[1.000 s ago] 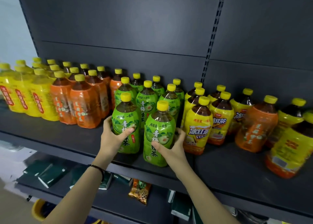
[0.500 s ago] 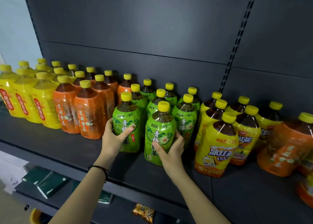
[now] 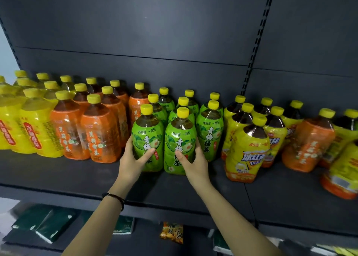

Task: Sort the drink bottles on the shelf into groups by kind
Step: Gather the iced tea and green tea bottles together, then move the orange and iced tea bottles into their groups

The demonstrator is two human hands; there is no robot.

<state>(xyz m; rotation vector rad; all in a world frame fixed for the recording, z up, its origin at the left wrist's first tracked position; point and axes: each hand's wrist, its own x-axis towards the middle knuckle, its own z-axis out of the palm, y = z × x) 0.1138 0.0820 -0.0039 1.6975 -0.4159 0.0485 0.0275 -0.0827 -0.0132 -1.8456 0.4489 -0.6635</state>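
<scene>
Two green-label tea bottles stand side by side at the front of the dark shelf [image 3: 77, 176]. My left hand [image 3: 131, 159] grips the left green bottle [image 3: 148, 137] and my right hand [image 3: 193, 160] grips the right green bottle [image 3: 181, 139]. Several more green bottles [image 3: 210, 131] stand just behind and to the right of them. Orange-label bottles [image 3: 98, 133] form a block to the left, with yellow-wrapped bottles [image 3: 33, 128] beyond them. Yellow iced-tea bottles [image 3: 247, 149] stand to the right.
At the right end a lone orange-label bottle [image 3: 308, 145] stands among yellow ones [image 3: 342, 170]. The shelf below holds dark green packets [image 3: 48, 222] and an orange snack bag [image 3: 171, 234]. A slotted upright [image 3: 255, 42] runs up the back panel.
Both hands have slid the two front green bottles back and closer together, up against the other green bottles. The view has shifted left and closer.
</scene>
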